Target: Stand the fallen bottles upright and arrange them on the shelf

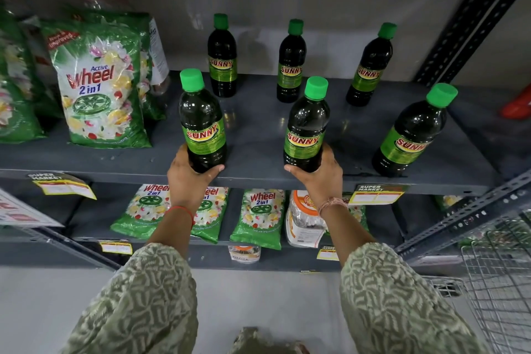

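Nearest, the left hand [191, 174] wraps its fingers around the base of a front bottle [202, 121], and the right hand [319, 174] does the same with the middle front bottle [307, 126]. Both bottles stand upright at the front edge of the shelf [258, 135]. A third front bottle [411, 132] stands free to the right of the middle one. Behind that front row, toward the back of the shelf, three more bottles [290, 62] stand upright, well apart. No bottle lies fallen in view, so the standing looks done; only evening the spacing seems left. A detergent bag [100, 86] leans left of the bottles.
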`<move>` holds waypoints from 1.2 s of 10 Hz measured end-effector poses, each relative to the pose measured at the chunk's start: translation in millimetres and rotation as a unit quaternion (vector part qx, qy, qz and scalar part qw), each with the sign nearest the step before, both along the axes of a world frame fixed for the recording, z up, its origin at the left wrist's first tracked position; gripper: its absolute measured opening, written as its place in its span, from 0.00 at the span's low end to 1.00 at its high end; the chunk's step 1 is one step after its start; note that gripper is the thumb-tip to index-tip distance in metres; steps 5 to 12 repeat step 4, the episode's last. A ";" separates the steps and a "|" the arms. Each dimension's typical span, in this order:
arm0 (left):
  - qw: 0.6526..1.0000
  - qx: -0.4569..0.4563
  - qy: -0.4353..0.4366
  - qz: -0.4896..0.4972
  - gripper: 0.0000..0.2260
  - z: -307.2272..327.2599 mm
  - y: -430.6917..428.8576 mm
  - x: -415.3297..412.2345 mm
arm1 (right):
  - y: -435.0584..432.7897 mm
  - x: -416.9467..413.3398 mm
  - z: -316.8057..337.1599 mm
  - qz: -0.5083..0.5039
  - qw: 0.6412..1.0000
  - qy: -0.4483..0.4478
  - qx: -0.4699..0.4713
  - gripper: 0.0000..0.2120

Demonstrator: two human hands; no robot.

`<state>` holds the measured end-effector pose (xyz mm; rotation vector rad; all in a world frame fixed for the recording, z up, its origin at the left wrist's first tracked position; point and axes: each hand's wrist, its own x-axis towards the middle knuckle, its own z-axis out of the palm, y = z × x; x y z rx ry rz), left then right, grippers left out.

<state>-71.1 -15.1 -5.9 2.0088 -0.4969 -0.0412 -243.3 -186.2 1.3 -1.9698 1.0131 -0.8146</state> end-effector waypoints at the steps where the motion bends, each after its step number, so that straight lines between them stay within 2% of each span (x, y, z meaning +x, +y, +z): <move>1: 1.000 -0.005 0.006 -0.001 0.29 3.0 -1.0 -0.9 | -0.8 0.0 1.8 0.005 1.000 0.005 0.005 0.35; 3: 1.000 0.002 0.021 -0.010 0.29 7.0 -1.2 -0.7 | -1.7 0.4 5.8 0.014 1.000 0.017 0.014 0.34; 4: 0.999 -0.016 0.039 -0.018 0.34 7.6 1.2 -4.6 | 1.4 -1.6 3.6 0.024 0.999 0.005 0.027 0.40; 12: 0.999 -0.016 0.039 -0.018 0.34 7.6 1.2 -4.6 | 1.4 -1.6 3.6 0.024 0.999 0.005 0.027 0.40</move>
